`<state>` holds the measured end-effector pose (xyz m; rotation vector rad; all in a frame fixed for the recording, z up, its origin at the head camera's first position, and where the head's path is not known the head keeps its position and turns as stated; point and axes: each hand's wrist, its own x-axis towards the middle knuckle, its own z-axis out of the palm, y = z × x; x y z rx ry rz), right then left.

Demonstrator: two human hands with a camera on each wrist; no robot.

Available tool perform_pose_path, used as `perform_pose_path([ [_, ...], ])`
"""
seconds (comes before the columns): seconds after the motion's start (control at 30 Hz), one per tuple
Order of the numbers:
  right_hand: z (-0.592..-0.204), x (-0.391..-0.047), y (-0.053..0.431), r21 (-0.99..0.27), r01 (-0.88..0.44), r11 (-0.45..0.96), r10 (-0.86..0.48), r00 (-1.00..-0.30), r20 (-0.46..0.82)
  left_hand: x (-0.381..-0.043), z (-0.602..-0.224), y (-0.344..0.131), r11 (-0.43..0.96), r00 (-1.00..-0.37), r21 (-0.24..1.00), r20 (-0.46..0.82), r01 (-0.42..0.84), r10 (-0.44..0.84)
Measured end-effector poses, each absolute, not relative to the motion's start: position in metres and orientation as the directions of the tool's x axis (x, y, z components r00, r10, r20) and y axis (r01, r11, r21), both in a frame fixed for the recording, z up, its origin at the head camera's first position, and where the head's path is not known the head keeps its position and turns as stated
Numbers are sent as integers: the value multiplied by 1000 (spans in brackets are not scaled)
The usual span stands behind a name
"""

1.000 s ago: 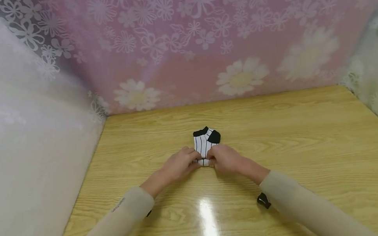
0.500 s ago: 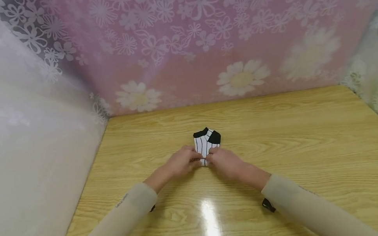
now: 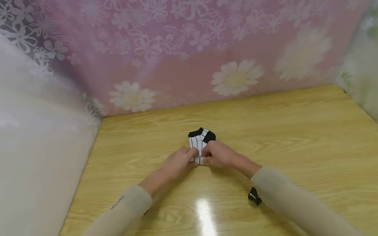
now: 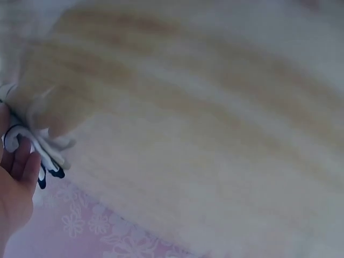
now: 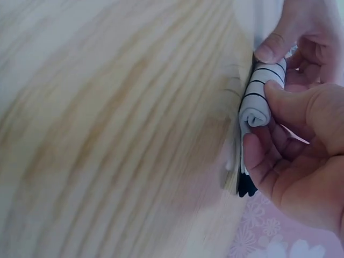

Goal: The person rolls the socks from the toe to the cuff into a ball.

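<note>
A white ankle sock [image 3: 196,142] with thin black stripes, a black cuff and a black heel lies flat on the wooden table. Its near end is rolled up; the right wrist view shows that roll [image 5: 258,99] as a tight spiral, with layers of fabric beneath. More than one sock may be stacked there; I cannot tell. My left hand [image 3: 179,161] pinches the left end of the roll. At the right end, my right hand [image 3: 220,154] grips it between thumb and curled fingers. In the left wrist view, loose fabric edges [image 4: 40,145] show beside the left fingers.
The wood-grain table [image 3: 282,130] spreads out on all sides of the sock. A pink flowered backdrop [image 3: 174,56] stands behind it, and pale panels [image 3: 28,134] flank it. A small black object [image 3: 254,196] shows beside the right sleeve.
Both hands remain at the sock's near end, with the right fingers shifting slightly on the roll. The whole head view has moved a little, so everything sits farther left.
</note>
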<state>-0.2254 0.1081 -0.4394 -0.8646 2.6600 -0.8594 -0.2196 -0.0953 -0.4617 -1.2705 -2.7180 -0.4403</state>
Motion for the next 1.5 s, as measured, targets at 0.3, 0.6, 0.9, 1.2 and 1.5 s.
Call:
perform_pose_path([
  [0.3,-432,-228,107,-627,-430,650,-589,-806,-59,-216,-460,-96,601,-571,-13,292,799,767],
  [0.6,-440,-202,103,-120,-635,763,-625,-772,113,-215,-459,-87,656,-646,21,194,755,738],
  [0.9,-449,-196,104,168,-685,709,-705,-695,140,-217,-459,-86,666,-678,138,227,733,699],
  [1.2,-451,-196,113,131,-674,727,-687,-716,127,-215,-460,-75,664,-684,170,239,728,689],
  [1.5,-447,-193,120,73,-663,745,-666,-735,123,-209,-461,-69,681,-672,71,266,728,691],
])
